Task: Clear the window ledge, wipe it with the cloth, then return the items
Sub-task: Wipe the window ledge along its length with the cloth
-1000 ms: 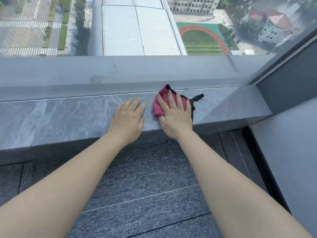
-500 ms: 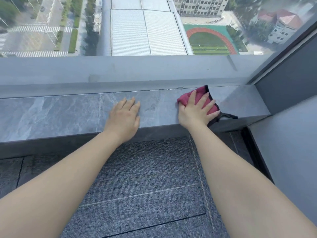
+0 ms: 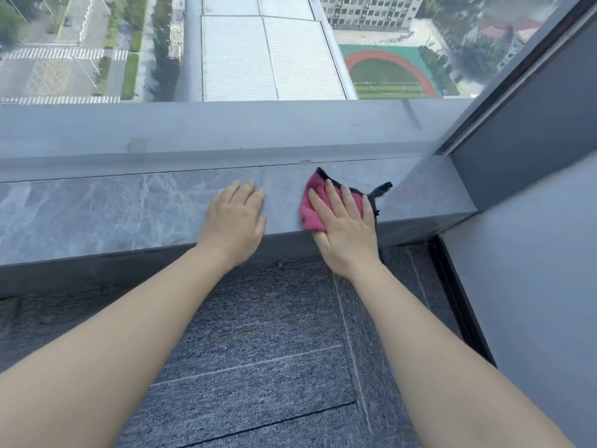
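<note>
A grey marbled window ledge [image 3: 97, 211] runs across the view below the glass. A pink cloth with black trim [image 3: 311, 202] lies on it right of centre. My right hand [image 3: 344, 226] presses flat on the cloth with straight spread fingers; the thumb reaches down over the ledge's front edge. My left hand [image 3: 234, 221] rests flat on the bare ledge just left of the cloth, fingers together. No other items are on the visible ledge.
A grey wall and window frame [image 3: 517, 124] close off the ledge at the right end. Grey carpet tiles [image 3: 258, 367] cover the floor below. Behind the ledge is the window glass [image 3: 258, 59] with a raised sill strip.
My right hand slid the cloth from near the ledge's right end back to the left, toward my left hand. The left hand has stayed flat on the ledge.
</note>
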Demonstrator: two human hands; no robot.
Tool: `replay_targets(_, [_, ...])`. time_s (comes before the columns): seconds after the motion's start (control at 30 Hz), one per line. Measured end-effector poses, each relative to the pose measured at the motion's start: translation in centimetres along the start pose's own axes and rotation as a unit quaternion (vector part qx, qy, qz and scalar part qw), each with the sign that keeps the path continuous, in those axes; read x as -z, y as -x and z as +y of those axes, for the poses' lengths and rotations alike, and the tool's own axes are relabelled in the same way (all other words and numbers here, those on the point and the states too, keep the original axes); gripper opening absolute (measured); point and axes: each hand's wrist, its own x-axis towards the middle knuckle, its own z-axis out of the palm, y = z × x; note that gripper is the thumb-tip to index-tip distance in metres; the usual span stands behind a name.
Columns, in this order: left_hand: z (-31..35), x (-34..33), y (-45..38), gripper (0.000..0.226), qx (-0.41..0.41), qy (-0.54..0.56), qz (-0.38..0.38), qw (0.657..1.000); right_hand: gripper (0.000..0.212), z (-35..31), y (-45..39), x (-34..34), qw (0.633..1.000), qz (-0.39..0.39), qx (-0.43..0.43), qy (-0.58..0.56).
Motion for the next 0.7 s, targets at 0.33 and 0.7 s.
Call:
replay_targets(0.33, [2.0, -0.8, -1.6, 0.047, -0.022, -0.003, 0.000, 1.000, 0.072, 4.7, -2.9, 1.1, 0.941, 0.021, -0.326, -0.087])
replay_targets(0.7, [1.7, -0.5, -1.8, 0.050, -0.024, -0.007, -0.023, 0.999, 0.064, 1.9, -5.3, 1.8, 0.988, -0.007, -0.151, -0.021])
